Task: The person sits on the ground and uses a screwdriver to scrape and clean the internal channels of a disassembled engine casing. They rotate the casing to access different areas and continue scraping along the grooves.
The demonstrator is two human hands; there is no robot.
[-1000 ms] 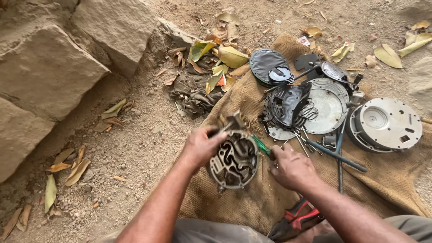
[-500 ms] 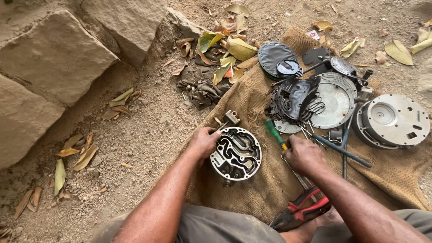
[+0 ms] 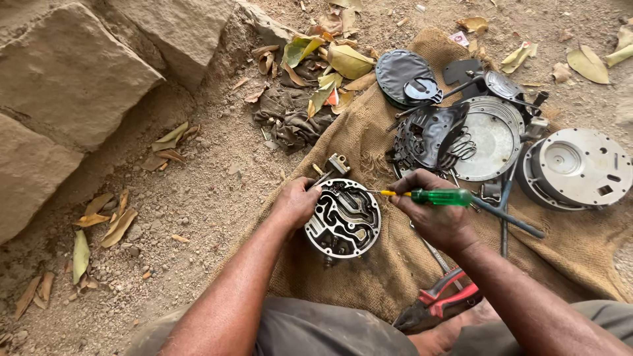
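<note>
- Head view: your right hand (image 3: pixel 435 221) now pinches a green-handled screwdriver (image 3: pixel 438 196), fingers closed on the handle, its yellow-collared tip turned left toward the round metal valve plate (image 3: pixel 343 219). Half a second ago the tool stood more upright above that hand.
- Your left hand (image 3: pixel 297 204) stays cupped on the plate's left rim, fingers curled round the edge, as it was before.
- That plate lies flat on the burlap sack (image 3: pixel 395 277), lower and nearer you than a second ago; the tip now hovers at its upper right edge, so prying or scraping looks ready.
- Beyond it lie dark gaskets (image 3: pixel 402 69), a round metal cover (image 3: pixel 580 168) and red pliers (image 3: pixel 448 300).
</note>
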